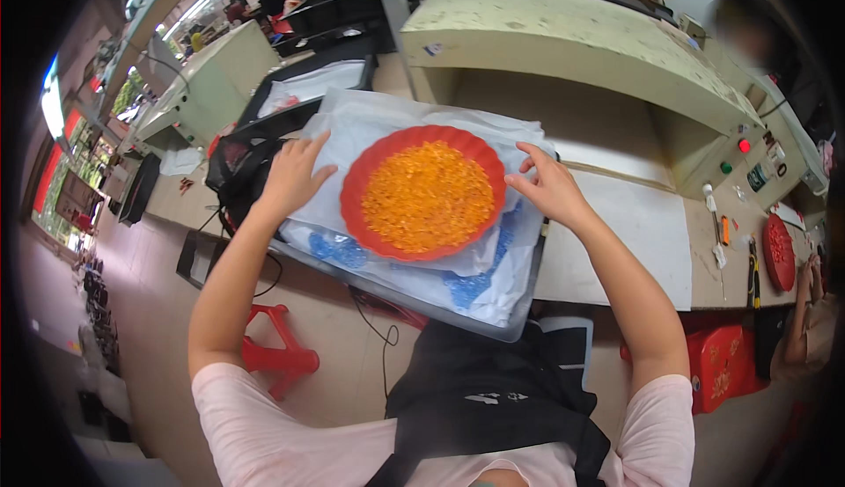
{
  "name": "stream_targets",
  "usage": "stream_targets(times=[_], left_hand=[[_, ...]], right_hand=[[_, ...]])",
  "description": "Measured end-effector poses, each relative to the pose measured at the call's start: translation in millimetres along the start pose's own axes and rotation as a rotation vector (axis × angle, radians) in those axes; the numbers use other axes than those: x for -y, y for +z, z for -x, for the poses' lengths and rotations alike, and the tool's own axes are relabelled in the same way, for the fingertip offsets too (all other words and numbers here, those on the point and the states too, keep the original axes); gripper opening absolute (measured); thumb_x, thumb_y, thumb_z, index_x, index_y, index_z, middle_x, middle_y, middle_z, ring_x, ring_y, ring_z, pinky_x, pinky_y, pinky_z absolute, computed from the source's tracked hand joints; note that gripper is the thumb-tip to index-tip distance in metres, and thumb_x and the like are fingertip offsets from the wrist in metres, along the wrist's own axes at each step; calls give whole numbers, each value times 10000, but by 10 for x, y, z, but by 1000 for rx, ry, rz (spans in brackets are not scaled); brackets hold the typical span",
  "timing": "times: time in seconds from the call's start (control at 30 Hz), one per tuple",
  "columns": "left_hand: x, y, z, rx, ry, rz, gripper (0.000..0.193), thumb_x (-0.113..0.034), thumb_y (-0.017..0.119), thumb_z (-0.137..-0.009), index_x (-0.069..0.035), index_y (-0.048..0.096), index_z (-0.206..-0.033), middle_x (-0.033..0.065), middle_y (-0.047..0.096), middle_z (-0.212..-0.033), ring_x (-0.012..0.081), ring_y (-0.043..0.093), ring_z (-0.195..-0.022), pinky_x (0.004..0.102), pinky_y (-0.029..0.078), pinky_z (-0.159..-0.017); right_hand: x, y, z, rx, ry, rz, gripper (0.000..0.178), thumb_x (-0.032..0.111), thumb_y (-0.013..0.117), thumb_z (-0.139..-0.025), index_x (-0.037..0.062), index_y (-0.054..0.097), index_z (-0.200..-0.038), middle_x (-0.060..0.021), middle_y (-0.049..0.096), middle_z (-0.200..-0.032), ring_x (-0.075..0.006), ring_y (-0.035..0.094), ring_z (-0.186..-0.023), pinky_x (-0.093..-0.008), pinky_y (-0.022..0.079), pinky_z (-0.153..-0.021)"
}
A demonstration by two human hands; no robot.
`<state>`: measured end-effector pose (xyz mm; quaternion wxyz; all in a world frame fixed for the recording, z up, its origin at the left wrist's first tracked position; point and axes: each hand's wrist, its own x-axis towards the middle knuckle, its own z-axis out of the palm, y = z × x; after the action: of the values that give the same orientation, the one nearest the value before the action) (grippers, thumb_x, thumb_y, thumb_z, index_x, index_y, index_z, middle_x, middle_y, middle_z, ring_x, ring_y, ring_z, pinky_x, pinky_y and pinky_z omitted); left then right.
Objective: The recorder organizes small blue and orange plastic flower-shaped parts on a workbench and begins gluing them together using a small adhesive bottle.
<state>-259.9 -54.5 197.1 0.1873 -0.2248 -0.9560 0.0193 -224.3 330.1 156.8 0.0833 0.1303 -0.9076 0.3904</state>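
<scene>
A red scalloped dish [354,214] full of small orange pieces [427,197] rests on white sheets [352,122] spread over a dark grey tray [502,330]. My left hand [295,175] is open beside the dish's left rim, thumb and fingers spread, with a gap to the rim. On the other side my right hand [550,190] is also open, its fingers apart; the thumb tip is close to the rim, and I cannot tell if it touches. Small blue pieces [480,285] show between the sheets, in front of the dish.
A pale bench housing [581,38] stands behind the tray. White paper [625,232] covers the bench to the right, near pliers [753,274] and another red dish [778,254] by a co-worker's arm. A black bag [242,166] is left; a red stool [282,346] stands below.
</scene>
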Motion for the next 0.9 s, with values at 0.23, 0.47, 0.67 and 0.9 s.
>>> stream_targets(times=[0.23,0.47,0.67,0.9], left_hand=[[20,188,637,151,-197,22,587,-338,590,-813,-215,362,-1340,176,323,-1370,374,255,-1285,532,179,-1031],[-74,335,620,538,5,419,700,-436,627,-749,-211,349,-1351,180,278,-1401,349,241,-1305,524,165,-1047],[-89,319,649,431,127,380,762,-442,680,-685,-278,346,-1351,191,275,-1396,380,238,-1295,512,152,-1058],[-76,505,644,282,170,375,349,-138,614,-784,-199,603,-1128,113,366,-1363,340,305,-1267,467,212,-1048]], right_hand=[[-49,177,-387,532,614,-351,449,75,517,-788,3,352,-1199,-153,569,-926,-209,618,-711,-322,533,-485],[126,-85,100,95,563,-693,503,53,492,-767,60,398,-1261,-103,575,-1025,-174,610,-806,-283,520,-634],[-214,-1007,994,-223,542,-777,538,25,469,-774,59,378,-1302,-82,555,-1098,-140,593,-867,-242,497,-689],[-745,-1422,2091,-529,722,-751,523,35,446,-787,99,361,-1300,-60,538,-1112,-135,594,-871,-278,542,-648]])
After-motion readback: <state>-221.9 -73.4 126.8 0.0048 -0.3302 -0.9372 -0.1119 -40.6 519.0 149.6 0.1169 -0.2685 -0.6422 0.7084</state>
